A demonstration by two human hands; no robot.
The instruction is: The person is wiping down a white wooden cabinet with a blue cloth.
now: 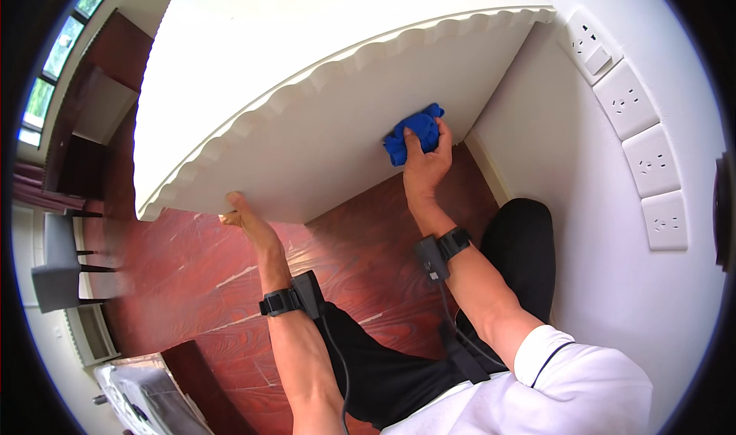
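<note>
A blue cloth (418,135) is bunched up in my right hand (428,159), which holds it against the side panel of a white cabinet (322,142) with a scalloped top edge. My left hand (238,209) is at the panel's nearer left part, its thumb on the panel; the other fingers are partly hidden, and whether they grip the panel's edge does not show. Both wrists wear black straps with small cabled devices.
A white wall with several sockets (625,100) rises close on the right. Reddish wood flooring (247,297) lies below. A grey chair (57,262) stands far left, and a plastic-covered item (149,395) is at lower left beside a dark red wooden piece (201,377).
</note>
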